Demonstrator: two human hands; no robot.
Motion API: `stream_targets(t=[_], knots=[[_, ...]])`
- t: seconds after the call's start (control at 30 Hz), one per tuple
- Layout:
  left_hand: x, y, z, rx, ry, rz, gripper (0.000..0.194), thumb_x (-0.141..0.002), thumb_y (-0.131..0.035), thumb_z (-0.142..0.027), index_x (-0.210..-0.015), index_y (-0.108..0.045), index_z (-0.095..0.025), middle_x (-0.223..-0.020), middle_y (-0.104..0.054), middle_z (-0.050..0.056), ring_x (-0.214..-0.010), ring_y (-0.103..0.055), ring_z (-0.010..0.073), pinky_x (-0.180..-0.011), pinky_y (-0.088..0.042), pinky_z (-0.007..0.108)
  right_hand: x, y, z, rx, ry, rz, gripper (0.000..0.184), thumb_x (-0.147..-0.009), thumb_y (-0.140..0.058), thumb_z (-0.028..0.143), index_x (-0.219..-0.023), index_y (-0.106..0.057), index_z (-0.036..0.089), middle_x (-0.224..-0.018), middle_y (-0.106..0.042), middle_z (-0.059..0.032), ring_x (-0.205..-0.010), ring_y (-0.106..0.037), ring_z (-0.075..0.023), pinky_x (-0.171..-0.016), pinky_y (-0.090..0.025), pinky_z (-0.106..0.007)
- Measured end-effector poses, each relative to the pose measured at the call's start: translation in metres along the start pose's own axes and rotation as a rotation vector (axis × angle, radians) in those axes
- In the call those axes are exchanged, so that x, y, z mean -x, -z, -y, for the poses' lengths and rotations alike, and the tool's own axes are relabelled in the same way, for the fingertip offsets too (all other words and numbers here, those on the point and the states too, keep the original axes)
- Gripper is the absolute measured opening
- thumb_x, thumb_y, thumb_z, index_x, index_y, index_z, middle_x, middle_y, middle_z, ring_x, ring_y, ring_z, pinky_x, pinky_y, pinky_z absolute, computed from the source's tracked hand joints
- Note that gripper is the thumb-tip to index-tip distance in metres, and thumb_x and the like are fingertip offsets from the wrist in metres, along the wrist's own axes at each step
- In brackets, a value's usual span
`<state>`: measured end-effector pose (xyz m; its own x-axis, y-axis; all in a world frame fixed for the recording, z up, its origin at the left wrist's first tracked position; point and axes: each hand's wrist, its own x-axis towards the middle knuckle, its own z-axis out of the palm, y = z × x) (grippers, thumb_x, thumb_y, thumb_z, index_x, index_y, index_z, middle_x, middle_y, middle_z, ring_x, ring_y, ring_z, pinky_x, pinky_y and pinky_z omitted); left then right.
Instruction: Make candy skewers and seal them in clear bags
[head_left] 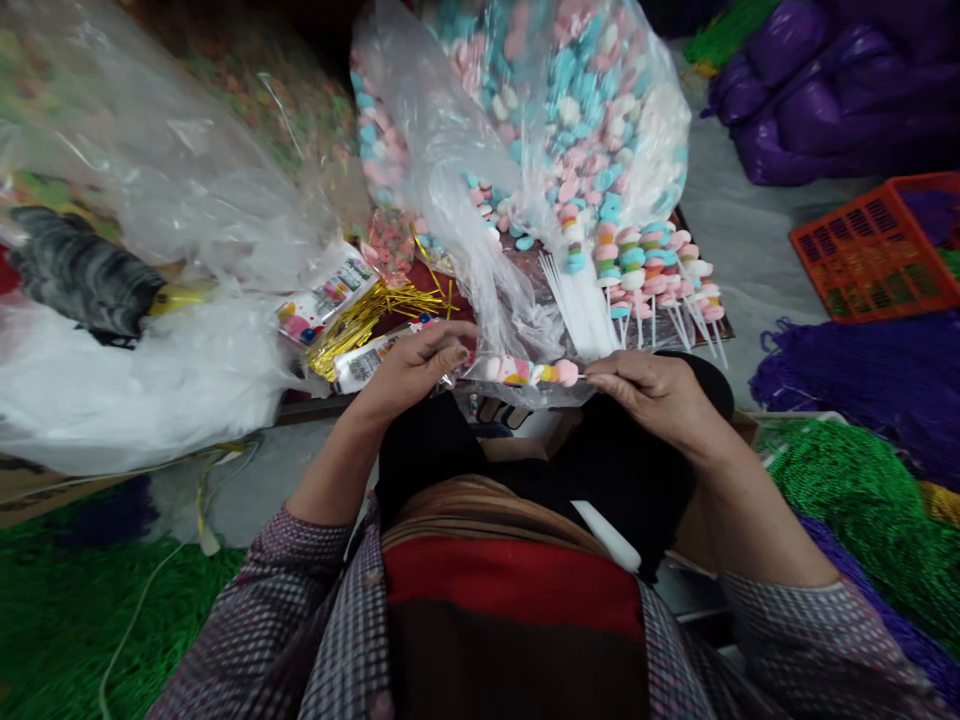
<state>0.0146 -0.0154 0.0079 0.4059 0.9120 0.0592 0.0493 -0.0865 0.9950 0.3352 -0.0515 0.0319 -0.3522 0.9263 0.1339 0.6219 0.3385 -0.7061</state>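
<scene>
A marshmallow skewer [559, 373] lies level between my hands, its pink, white and yellow pieces inside a clear printed wrapper. My right hand [637, 385] pinches the white stick at its right end. At the other end, the fingers of my left hand [420, 365] are closed on the wrapper's edge. Just beyond my left hand are gold twist ties [367, 315] and a stack of printed wrappers [337, 290]. Loose white sticks [577, 310] lie past the skewer, beside a row of finished marshmallow skewers [652, 265].
Big clear bags of pink, blue and white candy [577, 100] stand at the back. A white plastic bag [135, 380] and a dark grey sleeve-like cloth [82, 270] are at left. An orange crate [870, 250], purple bundles [832, 90] and green strands [870, 500] are at right.
</scene>
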Motion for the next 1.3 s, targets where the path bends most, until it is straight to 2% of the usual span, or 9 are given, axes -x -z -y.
stream_targets(t=[0.1,0.2,0.3,0.43,0.73,0.97,1.07,1.17,1.3], knots=[[0.002,-0.005,-0.008,0.445,0.104,0.107,0.066,-0.082,-0.068,-0.072,-0.124,-0.071,-0.022,-0.065,-0.062,-0.002,-0.049,-0.058,0.0131,-0.055,-0.049,0.028,-0.001,-0.008,0.004,-0.070,-0.032,-0.024,0.038,-0.096,-0.062,0.058,-0.086,-0.077,0.024,-0.078,-0.076,-0.0040,-0.069,-0.069,-0.0163,-0.068,-0.053,-0.028],[0.003,-0.008,-0.012,0.681,0.121,0.183,0.086,-0.072,-0.063,-0.086,-0.127,-0.070,-0.021,-0.066,-0.065,0.002,-0.047,-0.058,0.0153,-0.054,-0.052,0.033,-0.001,-0.014,0.008,-0.162,-0.062,-0.074,0.035,-0.093,-0.067,0.055,-0.084,-0.076,0.022,-0.077,-0.073,-0.0039,-0.069,-0.066,-0.0156,-0.067,-0.052,-0.028],[0.002,-0.012,-0.016,0.757,0.109,0.152,0.077,-0.062,-0.082,-0.070,-0.124,-0.071,-0.027,-0.065,-0.064,0.000,-0.048,-0.057,0.0146,-0.053,-0.052,0.033,-0.001,-0.017,0.011,-0.239,-0.079,-0.102,0.032,-0.091,-0.070,0.053,-0.087,-0.077,0.022,-0.077,-0.071,-0.0034,-0.069,-0.064,-0.0151,-0.066,-0.050,-0.027],[0.000,-0.020,-0.024,0.779,0.105,0.073,0.060,-0.056,-0.092,-0.043,-0.112,-0.076,-0.030,-0.057,-0.051,-0.006,-0.048,-0.053,0.0108,-0.059,-0.054,0.031,-0.001,-0.019,0.013,-0.289,-0.081,-0.102,0.027,-0.091,-0.072,0.049,-0.090,-0.079,0.023,-0.079,-0.072,-0.0031,-0.070,-0.065,-0.0148,-0.067,-0.052,-0.028],[-0.019,-0.044,-0.023,0.781,0.123,-0.265,0.033,-0.070,-0.091,-0.045,-0.081,-0.075,-0.018,-0.044,-0.039,-0.011,-0.037,-0.028,0.0016,-0.042,-0.035,0.020,0.006,-0.033,0.014,-0.263,-0.125,-0.311,0.016,-0.091,-0.072,0.036,-0.091,-0.082,0.024,-0.081,-0.079,-0.0022,-0.072,-0.072,-0.0167,-0.069,-0.057,-0.029],[-0.023,-0.063,-0.017,0.814,0.063,-0.282,0.043,-0.057,-0.096,-0.053,-0.076,-0.074,-0.020,-0.044,-0.044,-0.012,-0.037,-0.031,0.0007,-0.044,-0.037,0.018,0.011,-0.039,0.011,-0.155,-0.044,-0.349,0.016,-0.095,-0.068,0.033,-0.093,-0.080,0.023,-0.084,-0.081,-0.0019,-0.073,-0.075,-0.0158,-0.069,-0.057,-0.025],[-0.022,-0.073,-0.012,0.764,0.082,-0.320,0.044,-0.058,-0.095,-0.054,-0.073,-0.073,-0.019,-0.056,-0.059,-0.007,-0.039,-0.031,-0.0004,-0.041,-0.030,0.019,0.010,-0.040,0.012,-0.107,-0.010,-0.334,0.017,-0.096,-0.066,0.033,-0.093,-0.079,0.023,-0.083,-0.080,-0.0019,-0.072,-0.075,-0.0148,-0.067,-0.056,-0.023],[-0.018,-0.080,0.001,0.689,0.063,-0.273,0.039,-0.066,-0.092,-0.052,-0.074,-0.072,-0.019,-0.051,-0.055,-0.008,-0.038,-0.034,0.0015,-0.042,-0.031,0.021,0.009,-0.043,0.016,-0.129,-0.035,-0.308,0.020,-0.097,-0.063,0.033,-0.092,-0.078,0.022,-0.080,-0.078,-0.0011,-0.069,-0.072,-0.0134,-0.064,-0.054,-0.022],[-0.012,-0.074,0.009,0.643,0.053,-0.238,0.038,-0.066,-0.093,-0.049,-0.072,-0.071,-0.019,-0.060,-0.063,-0.005,-0.053,-0.055,0.0065,-0.056,-0.045,0.022,0.008,-0.047,0.018,-0.193,-0.055,-0.274,0.023,-0.098,-0.062,0.035,-0.091,-0.078,0.021,-0.075,-0.075,-0.0002,-0.064,-0.068,-0.0125,-0.062,-0.052,-0.023]])
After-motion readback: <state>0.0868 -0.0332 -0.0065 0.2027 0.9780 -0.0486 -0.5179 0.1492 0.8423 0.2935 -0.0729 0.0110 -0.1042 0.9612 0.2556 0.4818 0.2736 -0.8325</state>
